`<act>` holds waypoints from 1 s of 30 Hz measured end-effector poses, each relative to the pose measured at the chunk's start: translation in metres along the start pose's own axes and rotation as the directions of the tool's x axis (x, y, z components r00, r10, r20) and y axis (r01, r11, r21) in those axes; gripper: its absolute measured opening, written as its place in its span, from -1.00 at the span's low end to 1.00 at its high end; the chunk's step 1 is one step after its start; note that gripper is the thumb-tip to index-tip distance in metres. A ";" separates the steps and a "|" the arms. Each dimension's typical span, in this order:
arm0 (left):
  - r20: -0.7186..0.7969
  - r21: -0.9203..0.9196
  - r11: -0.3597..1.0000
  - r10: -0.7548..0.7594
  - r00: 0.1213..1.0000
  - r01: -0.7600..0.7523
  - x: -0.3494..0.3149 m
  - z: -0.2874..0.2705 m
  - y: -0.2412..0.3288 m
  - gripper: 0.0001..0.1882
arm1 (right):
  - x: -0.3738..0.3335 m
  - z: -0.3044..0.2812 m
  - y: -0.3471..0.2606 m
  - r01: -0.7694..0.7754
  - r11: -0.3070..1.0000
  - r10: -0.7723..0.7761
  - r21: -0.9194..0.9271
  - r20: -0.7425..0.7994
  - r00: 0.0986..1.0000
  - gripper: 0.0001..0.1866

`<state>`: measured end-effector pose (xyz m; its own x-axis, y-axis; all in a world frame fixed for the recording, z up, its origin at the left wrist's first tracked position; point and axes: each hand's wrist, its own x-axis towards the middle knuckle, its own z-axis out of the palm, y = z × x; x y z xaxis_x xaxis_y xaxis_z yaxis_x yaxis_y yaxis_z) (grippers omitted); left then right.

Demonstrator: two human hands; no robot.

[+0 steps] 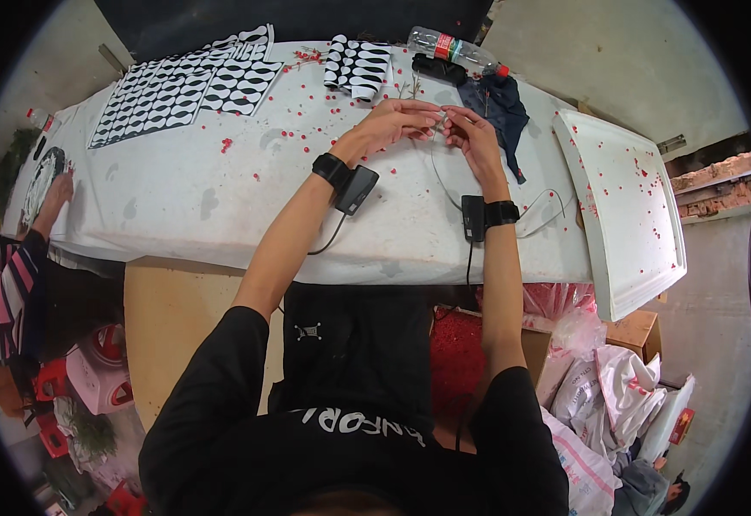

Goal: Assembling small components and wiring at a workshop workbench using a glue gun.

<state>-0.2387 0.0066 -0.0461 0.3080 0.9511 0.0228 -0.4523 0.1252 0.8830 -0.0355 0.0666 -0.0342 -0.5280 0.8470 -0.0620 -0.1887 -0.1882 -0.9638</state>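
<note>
Both of my hands meet above the far middle part of the white-covered table (289, 215). My left hand (390, 125) is closed in a pinch, its fingertips almost touching those of my right hand (475, 144), also pinched. Between the fingertips is the end of a thin wire-like strand (437, 163). It hangs down and curves right under my right wrist, then makes a loop on the table. Whatever small piece may sit at the fingertips is too small to make out. Small red beads or berries (307, 135) lie scattered to the left of my hands.
Beyond my hands lie a patterned black-and-white roll (360, 67), a plastic bottle (457, 52), a black pouch (438, 69) and dark cloth (500, 112). A white tray (608, 288) with red beads stands at right. Patterned sheets (169, 90) lie far left, near another person's hand (57, 196).
</note>
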 end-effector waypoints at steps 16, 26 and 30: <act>-0.119 0.045 0.999 -0.004 0.993 0.010 -0.001 0.001 -0.003 -0.64 | -0.004 0.005 -0.002 -0.006 0.989 0.007 -0.150 0.008 1.000 -0.75; -0.109 0.026 0.999 -0.017 0.994 0.020 0.001 0.001 -0.003 -0.85 | -0.002 0.003 -0.001 -0.018 0.994 0.022 -0.111 0.030 0.999 -0.81; -0.099 -0.024 1.000 -0.016 0.995 0.014 0.000 -0.003 -0.002 -0.93 | -0.002 0.003 -0.001 -0.033 0.995 0.035 -0.092 0.021 0.999 -0.81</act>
<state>-0.2405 0.0069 -0.0498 0.2307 0.9723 -0.0377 -0.4681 0.1448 0.8717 -0.0363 0.0635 -0.0327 -0.5519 0.8291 -0.0897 -0.0948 -0.1693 -0.9810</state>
